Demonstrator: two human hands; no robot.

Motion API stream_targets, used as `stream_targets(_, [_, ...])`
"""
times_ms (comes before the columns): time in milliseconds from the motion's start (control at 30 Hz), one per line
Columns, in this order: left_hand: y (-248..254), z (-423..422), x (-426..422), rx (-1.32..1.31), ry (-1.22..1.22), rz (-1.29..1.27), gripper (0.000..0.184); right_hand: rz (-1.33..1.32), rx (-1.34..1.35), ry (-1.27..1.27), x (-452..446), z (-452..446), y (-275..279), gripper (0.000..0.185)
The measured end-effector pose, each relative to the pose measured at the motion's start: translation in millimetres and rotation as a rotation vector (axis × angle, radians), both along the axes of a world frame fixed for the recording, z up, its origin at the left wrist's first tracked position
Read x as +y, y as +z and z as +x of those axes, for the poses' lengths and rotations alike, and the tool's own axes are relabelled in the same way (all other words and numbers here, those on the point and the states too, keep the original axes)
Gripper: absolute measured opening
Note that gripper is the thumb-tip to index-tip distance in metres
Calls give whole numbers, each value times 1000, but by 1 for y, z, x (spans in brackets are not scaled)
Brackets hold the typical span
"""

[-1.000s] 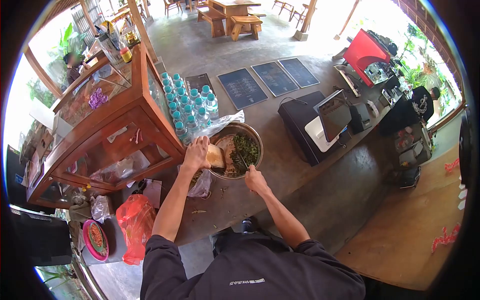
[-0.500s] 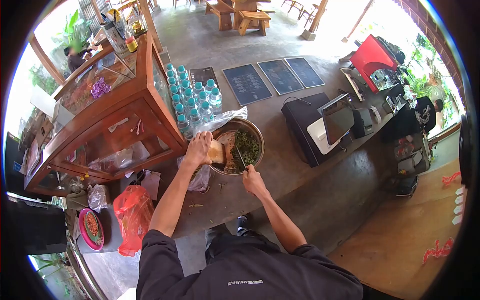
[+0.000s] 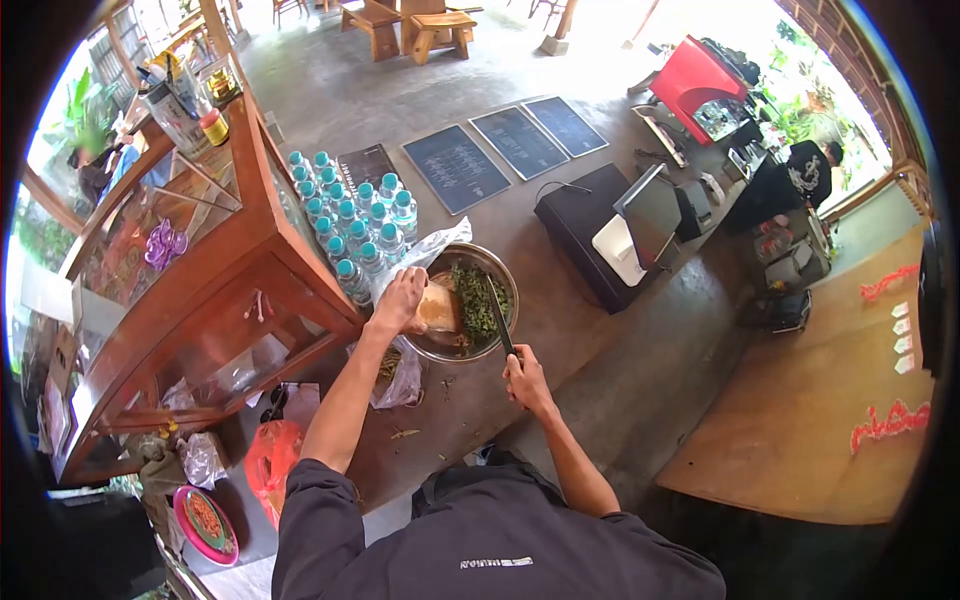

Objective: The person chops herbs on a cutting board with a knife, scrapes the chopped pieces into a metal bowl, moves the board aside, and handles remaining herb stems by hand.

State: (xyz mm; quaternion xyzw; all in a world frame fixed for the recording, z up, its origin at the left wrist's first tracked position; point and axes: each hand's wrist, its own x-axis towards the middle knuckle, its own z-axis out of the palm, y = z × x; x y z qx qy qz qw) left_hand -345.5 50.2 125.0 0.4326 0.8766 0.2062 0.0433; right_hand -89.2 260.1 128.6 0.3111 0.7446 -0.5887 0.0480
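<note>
A round metal bowl [image 3: 514, 278] stands on the counter with chopped green leaves [image 3: 468, 305] in its right part. In its left part is a pale wooden block [image 3: 438, 308], like a small chopping board. My left hand [image 3: 403, 300] is closed on the block's left edge at the bowl's rim. My right hand [image 3: 527, 380] grips the dark handle of a knife [image 3: 499, 315]. The blade reaches over the right side of the leaves; whether it touches them I cannot tell. A clear plastic bag [image 3: 402, 378] with greens lies beside the bowl, below my left wrist.
Several water bottles [image 3: 403, 212] with blue caps stand behind the bowl, beside a wooden glass cabinet [image 3: 290, 225]. Chalkboards [image 3: 457, 170] lie farther back. A black box [image 3: 590, 235] and tablet stand [image 3: 648, 230] are right. A red bag [image 3: 270, 460] and pink basin [image 3: 180, 515] are left.
The view has shifted and turned. My right hand and the knife have moved right relative to the bowl. The block shows more of its pale face, still in my left hand.
</note>
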Motion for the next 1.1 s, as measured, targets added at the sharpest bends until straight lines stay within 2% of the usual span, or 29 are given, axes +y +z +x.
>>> stream_targets(267, [-10, 13, -4, -39, 61, 70, 88, -40, 37, -58, -7, 6, -8, 30])
stream_targets(333, [0, 19, -8, -94, 120, 42, 87, -9, -6, -32, -10, 4, 3, 29])
stream_targets(667, [16, 16, -12, 9, 286, -48, 82, -50, -2, 26, 2, 1, -7, 28])
stream_targets(867, [1, -16, 5, -14, 239, -31, 82, -58, -10, 54, 25, -3, -13, 28])
stream_targets(1100, [15, -24, 19, -40, 172, -13, 81, -132, 11, 84, 62, -5, -13, 28])
